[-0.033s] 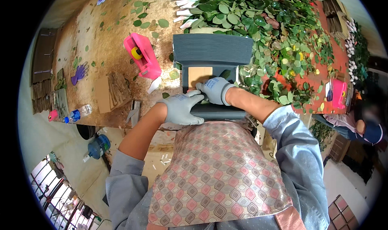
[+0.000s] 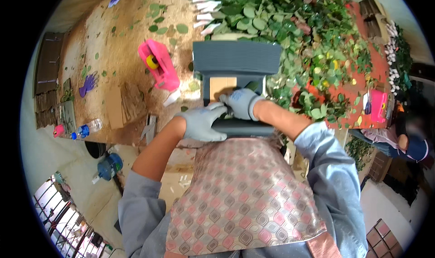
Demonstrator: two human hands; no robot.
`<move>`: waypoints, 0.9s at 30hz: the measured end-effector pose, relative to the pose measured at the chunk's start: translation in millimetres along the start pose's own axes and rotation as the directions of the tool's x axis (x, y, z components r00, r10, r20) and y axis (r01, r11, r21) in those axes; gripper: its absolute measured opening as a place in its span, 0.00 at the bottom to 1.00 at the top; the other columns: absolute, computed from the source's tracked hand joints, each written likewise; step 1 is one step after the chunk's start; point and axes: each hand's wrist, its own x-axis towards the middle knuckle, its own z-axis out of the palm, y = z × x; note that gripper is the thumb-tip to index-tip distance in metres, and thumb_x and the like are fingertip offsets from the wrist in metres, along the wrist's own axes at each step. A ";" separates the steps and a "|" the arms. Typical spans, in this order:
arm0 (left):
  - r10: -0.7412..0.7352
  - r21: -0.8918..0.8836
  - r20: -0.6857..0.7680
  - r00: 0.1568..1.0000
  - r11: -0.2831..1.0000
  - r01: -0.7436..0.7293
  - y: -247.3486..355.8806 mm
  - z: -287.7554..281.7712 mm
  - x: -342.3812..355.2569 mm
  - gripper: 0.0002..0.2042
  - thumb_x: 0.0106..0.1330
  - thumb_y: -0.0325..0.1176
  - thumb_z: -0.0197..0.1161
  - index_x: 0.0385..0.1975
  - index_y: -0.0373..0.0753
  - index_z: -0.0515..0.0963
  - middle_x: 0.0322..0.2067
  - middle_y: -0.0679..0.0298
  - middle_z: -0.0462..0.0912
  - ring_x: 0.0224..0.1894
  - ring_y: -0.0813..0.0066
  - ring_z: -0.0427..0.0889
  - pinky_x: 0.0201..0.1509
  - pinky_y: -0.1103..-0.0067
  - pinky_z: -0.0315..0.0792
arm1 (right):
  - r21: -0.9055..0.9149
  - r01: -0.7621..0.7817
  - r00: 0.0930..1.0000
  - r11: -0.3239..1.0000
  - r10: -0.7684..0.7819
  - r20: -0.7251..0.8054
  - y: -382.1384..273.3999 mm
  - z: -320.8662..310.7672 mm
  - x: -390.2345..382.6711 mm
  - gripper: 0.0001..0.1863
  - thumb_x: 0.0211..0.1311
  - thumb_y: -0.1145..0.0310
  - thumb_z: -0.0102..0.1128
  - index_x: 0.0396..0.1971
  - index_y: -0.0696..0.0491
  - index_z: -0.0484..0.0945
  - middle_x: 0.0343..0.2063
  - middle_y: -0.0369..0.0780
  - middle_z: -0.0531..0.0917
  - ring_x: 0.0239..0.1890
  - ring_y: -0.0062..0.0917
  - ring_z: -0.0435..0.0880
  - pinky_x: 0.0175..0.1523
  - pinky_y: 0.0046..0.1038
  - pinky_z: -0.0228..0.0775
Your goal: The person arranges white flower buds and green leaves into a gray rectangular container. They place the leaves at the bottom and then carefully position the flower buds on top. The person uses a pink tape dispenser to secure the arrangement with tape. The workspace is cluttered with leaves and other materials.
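Observation:
My left hand [image 2: 201, 123], in a grey glove, lies over the near edge of a dark grey ridged stand [image 2: 236, 58]. Its thumb is spread from its fingers along the padded near bar [image 2: 244, 127]. My right hand [image 2: 242, 103], gloved alike, reaches into the recess of the stand with bent fingers meeting my left fingertips. Whatever those fingers hold is hidden beneath the glove. Beyond them, a piece of brown cardboard [image 2: 223, 86] lies in the recess. A dark green leaf [image 2: 252, 85] shows beside it.
Left of the stand is a pink tape dispenser [image 2: 165, 70]. Folded cardboard [image 2: 122, 106], a plastic bottle [image 2: 87, 129] and a purple glove [image 2: 88, 84] lie farther left. Leafy stems [image 2: 290, 26] with white-wrapped heads [image 2: 206, 8] pile up behind and to the right. Another person [image 2: 408, 144] is at far right.
The view has shifted very slightly. Both hands keep nearly the same place at the stand.

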 end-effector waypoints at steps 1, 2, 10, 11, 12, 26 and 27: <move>-0.066 0.020 0.059 0.996 0.998 0.065 11.1 -8.1 -2.1 0.48 0.60 0.62 0.65 0.75 0.38 0.58 0.77 0.50 0.54 0.73 0.49 0.65 0.75 0.66 0.62 | 0.009 -0.011 0.999 1.000 0.012 -0.037 2.8 -8.7 -8.8 0.19 0.66 0.66 0.58 0.56 0.52 0.76 0.51 0.50 0.83 0.51 0.47 0.85 0.53 0.44 0.77; -0.089 0.025 0.085 0.992 0.996 0.088 18.7 -16.7 -2.5 0.48 0.60 0.63 0.64 0.75 0.38 0.58 0.77 0.50 0.53 0.73 0.48 0.64 0.76 0.66 0.62 | 0.052 -0.039 0.983 0.998 0.048 -0.176 12.2 -1.1 -20.1 0.19 0.67 0.64 0.58 0.56 0.52 0.76 0.54 0.52 0.81 0.52 0.48 0.84 0.54 0.44 0.76; -0.105 0.020 0.060 0.993 0.994 0.104 17.2 -11.6 -4.3 0.47 0.59 0.63 0.64 0.74 0.38 0.61 0.77 0.52 0.56 0.73 0.48 0.66 0.76 0.65 0.62 | 0.128 -0.482 0.840 0.867 0.499 -0.214 57.3 21.7 -136.3 0.21 0.66 0.58 0.62 0.54 0.55 0.77 0.55 0.51 0.78 0.56 0.49 0.79 0.61 0.45 0.72; -0.098 0.021 0.054 0.994 0.995 0.097 16.1 -11.6 -2.8 0.47 0.59 0.63 0.64 0.74 0.38 0.61 0.76 0.52 0.57 0.73 0.49 0.66 0.76 0.65 0.62 | 0.138 -0.461 0.865 0.877 0.479 -0.154 67.5 34.6 -145.4 0.21 0.66 0.58 0.62 0.53 0.55 0.78 0.57 0.51 0.77 0.58 0.49 0.79 0.62 0.44 0.72; -0.100 0.016 0.053 0.994 0.995 0.100 16.4 -10.8 -4.3 0.46 0.59 0.62 0.64 0.73 0.38 0.63 0.76 0.52 0.58 0.72 0.49 0.67 0.75 0.65 0.63 | 0.176 -0.389 0.896 0.904 0.416 -0.155 66.7 27.5 -149.3 0.20 0.66 0.58 0.63 0.52 0.54 0.79 0.55 0.51 0.79 0.56 0.49 0.80 0.61 0.44 0.73; -0.031 -0.063 0.000 1.000 0.998 0.030 19.1 -20.8 -3.9 0.38 0.58 0.56 0.67 0.66 0.43 0.69 0.69 0.49 0.68 0.65 0.48 0.75 0.69 0.63 0.70 | -0.113 -0.507 0.629 0.855 0.277 -0.727 202.1 -168.7 17.9 0.15 0.65 0.71 0.55 0.51 0.53 0.78 0.47 0.46 0.83 0.52 0.44 0.80 0.58 0.42 0.72; -0.041 -0.069 -0.008 0.999 0.997 0.040 19.7 -20.5 -6.6 0.38 0.57 0.56 0.67 0.66 0.43 0.69 0.69 0.49 0.69 0.65 0.48 0.75 0.68 0.63 0.71 | -0.192 -0.582 0.661 0.790 0.322 -0.678 204.1 -164.8 32.6 0.15 0.65 0.70 0.54 0.51 0.53 0.77 0.47 0.46 0.83 0.52 0.43 0.81 0.57 0.43 0.72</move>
